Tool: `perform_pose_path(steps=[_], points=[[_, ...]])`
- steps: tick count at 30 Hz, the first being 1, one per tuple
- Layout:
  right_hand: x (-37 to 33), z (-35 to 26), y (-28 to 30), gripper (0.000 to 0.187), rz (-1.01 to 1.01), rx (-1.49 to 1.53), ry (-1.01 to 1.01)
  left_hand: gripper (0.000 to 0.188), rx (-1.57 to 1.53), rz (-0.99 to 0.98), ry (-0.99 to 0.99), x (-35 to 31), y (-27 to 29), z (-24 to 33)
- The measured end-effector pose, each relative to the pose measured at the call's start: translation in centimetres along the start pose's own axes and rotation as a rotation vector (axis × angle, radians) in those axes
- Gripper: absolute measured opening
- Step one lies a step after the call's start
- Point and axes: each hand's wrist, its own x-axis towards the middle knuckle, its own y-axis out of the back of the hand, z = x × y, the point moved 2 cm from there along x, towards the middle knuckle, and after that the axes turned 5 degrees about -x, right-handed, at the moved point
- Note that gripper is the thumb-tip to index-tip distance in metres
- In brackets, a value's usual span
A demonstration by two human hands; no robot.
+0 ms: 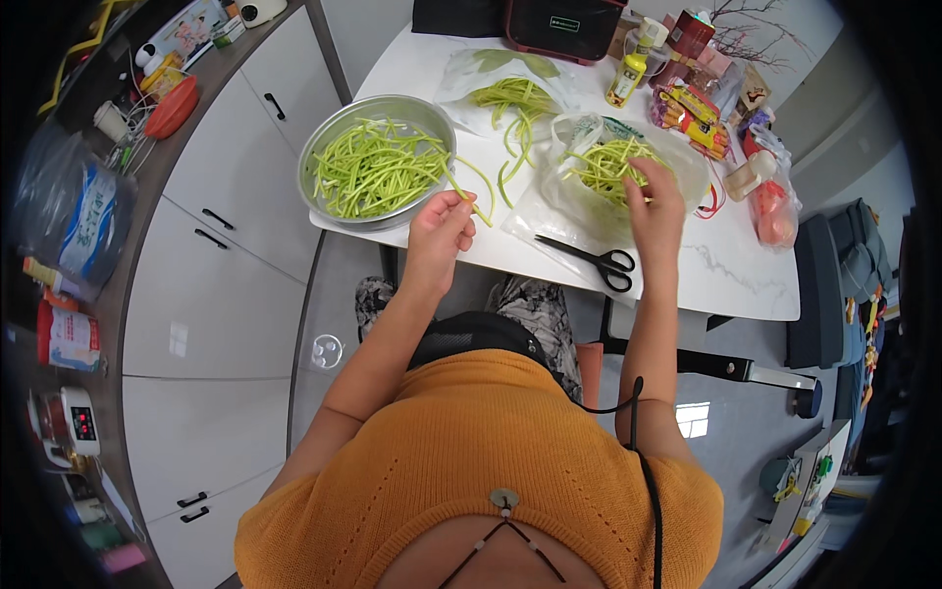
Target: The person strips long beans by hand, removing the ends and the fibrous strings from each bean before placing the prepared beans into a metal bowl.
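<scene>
My left hand [442,236] is closed in a pinch on a long green vegetable stem [475,208], beside the rim of a round metal bowl [306,187]. Cut green stems [373,167] fill much of that bowl. Over a clear plastic bag [677,162] my right hand [659,201] hangs with bent fingers close together, at a heap of thin green strips [606,167]. Whether it grips any of them is hard to make out. Black-handled scissors [597,259] lie at the table's near edge, between my hands. Behind, longer stems [515,98] spill from another plastic bag [456,83].
The white table [741,270] also bears a yellow bottle [628,77], snack packets [692,118], a bag of pinkish round items [775,211] and a dark boxy appliance [564,27] at the back. White cabinets [216,285] line the left side.
</scene>
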Motion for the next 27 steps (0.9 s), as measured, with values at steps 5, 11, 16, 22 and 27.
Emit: perform_pose_path(steps=[5,11,16,22,27], points=[[-4.2,-3.5,-3.9,0.016,-0.476,0.354,-0.086,0.015,0.016,-0.044,0.055,-0.2,-0.1,-0.6],[-6.4,-5.7,-6.1,0.016,-0.696,0.513,-0.229,0.018,0.093,-0.085,0.118,-0.8,-0.9,-1.2],[-6.8,-5.4,-6.4,0.015,-0.821,0.605,-0.394,0.031,0.27,-0.016,0.068,-0.9,-0.7,-1.1],[-7.0,-4.8,-5.5,0.012,-0.889,0.774,-0.555,0.04,1.137,-0.034,-0.795,-1.3,-2.3,1.2],[-7.0,-4.9,-5.0,0.01,-0.893,0.989,-0.579,0.025,1.162,-0.16,-0.823,-1.2,-1.7,0.3]])
